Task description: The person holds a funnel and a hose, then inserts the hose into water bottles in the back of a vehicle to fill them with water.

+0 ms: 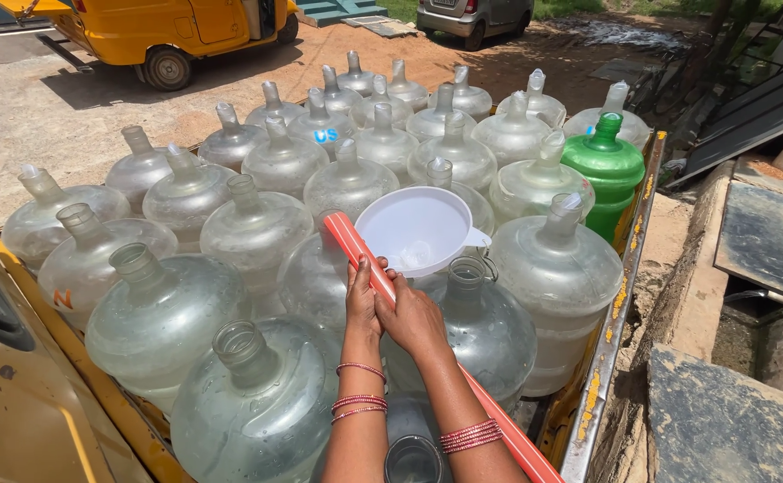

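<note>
Both my hands grip a long red-orange hose (355,250) that runs from the lower right up to a white funnel (414,228). My left hand (363,300) wraps the hose from the left; my right hand (414,315) holds it just below. The hose's end lies at the funnel's rim. The funnel rests over the clear water jugs, beside the open neck of one jug (467,273). Red bangles circle both wrists.
Several large clear empty water jugs (163,313) fill a yellow truck bed (606,349). One green jug (608,170) stands at the right rear. Stone slabs (762,237) and a drain lie to the right. A yellow vehicle (163,31) and a grey car (472,16) are parked behind.
</note>
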